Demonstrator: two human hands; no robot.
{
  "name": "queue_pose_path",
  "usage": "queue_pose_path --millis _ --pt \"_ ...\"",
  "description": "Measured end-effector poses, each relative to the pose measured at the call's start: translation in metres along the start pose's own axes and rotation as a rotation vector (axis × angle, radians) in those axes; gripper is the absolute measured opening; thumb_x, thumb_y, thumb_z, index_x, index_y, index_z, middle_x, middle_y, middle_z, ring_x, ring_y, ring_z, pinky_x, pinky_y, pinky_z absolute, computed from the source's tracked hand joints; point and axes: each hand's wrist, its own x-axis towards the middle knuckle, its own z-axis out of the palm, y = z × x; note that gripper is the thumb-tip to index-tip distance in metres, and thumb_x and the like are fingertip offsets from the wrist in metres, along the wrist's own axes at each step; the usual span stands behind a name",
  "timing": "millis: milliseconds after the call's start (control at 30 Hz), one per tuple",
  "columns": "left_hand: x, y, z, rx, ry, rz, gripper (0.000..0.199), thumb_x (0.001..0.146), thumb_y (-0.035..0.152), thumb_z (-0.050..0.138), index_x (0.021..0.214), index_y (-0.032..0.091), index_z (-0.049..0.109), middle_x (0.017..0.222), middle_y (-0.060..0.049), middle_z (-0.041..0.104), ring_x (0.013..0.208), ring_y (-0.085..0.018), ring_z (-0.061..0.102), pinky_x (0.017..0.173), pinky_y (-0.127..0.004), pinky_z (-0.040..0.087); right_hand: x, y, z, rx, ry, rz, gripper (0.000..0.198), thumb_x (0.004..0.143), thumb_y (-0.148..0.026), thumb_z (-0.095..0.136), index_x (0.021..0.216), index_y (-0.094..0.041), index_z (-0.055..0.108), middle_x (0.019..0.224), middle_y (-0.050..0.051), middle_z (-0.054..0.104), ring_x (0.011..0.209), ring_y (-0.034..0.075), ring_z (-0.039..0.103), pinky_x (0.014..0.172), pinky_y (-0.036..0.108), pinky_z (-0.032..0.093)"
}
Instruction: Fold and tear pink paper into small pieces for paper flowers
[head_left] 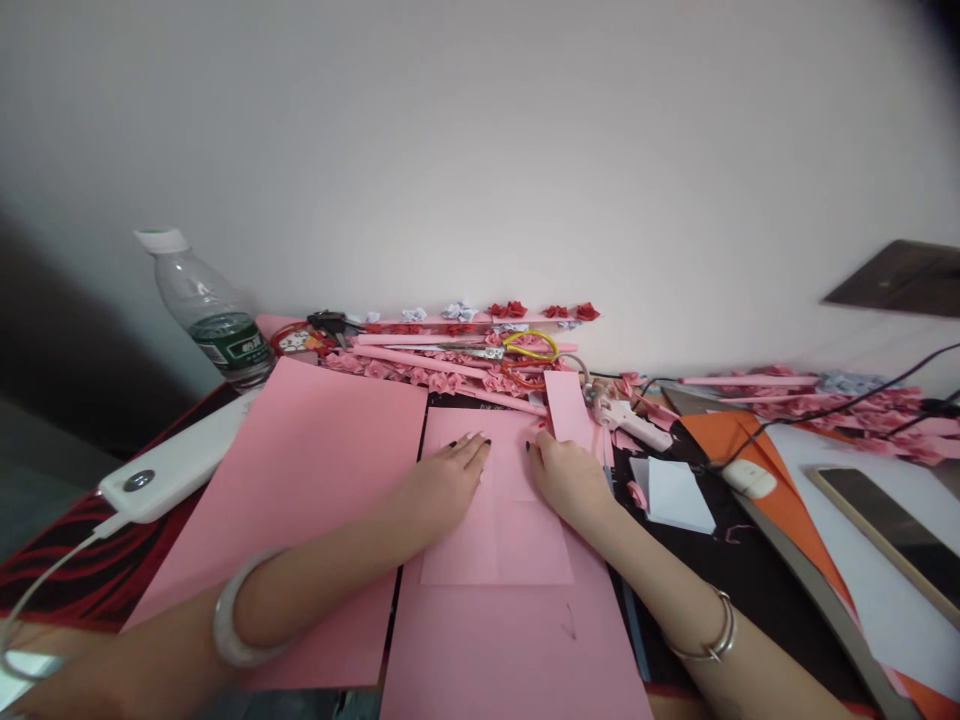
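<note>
A creased square of pink paper (517, 545) lies on a larger pink sheet (510, 650). My left hand (454, 485) rests flat on the square's left half, fingers stretched out. At the square's upper right edge, my right hand (566, 475) is closed, its fingers curled in on the paper. Part of that grip is hidden under the hand. A narrow pink paper strip (568, 405) extends from just beyond my right knuckles. Another large pink sheet (300, 480) lies beneath my left forearm.
Paper roses on pink rolls (450, 375) line the wall, with yellow-handled scissors (529, 347) on top. A glue gun (626, 420) and white paper squares (679, 495) are at right, near a phone (892, 530). A bottle (214, 310) and white power bank (176, 460) stand left.
</note>
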Motion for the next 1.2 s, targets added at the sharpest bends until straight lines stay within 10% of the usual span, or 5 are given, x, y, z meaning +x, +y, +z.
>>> queue_pose_path --millis 867,1200 --pt "0.001 0.002 0.004 -0.002 -0.003 -0.001 0.050 0.080 0.005 0.026 0.128 0.002 0.036 0.135 -0.019 0.036 0.125 -0.024 0.034 0.101 -0.037 0.030 -0.015 0.005 0.002 -0.069 0.032 -0.080 0.023 0.086 -0.022 0.035 0.082 -0.016 0.057 0.067 0.010 0.064 0.059 0.022 0.062 0.049 0.025 0.031" --pt "0.000 0.002 0.003 -0.033 0.037 -0.011 0.043 0.085 0.011 0.027 0.125 0.005 0.040 0.133 -0.017 0.040 0.123 -0.024 0.038 0.100 -0.037 0.033 -0.008 0.026 -0.001 0.564 -0.090 -0.109 0.035 0.084 -0.032 0.036 0.052 -0.018 0.043 0.046 -0.001 0.048 0.045 0.011 0.043 0.045 0.022 0.025"
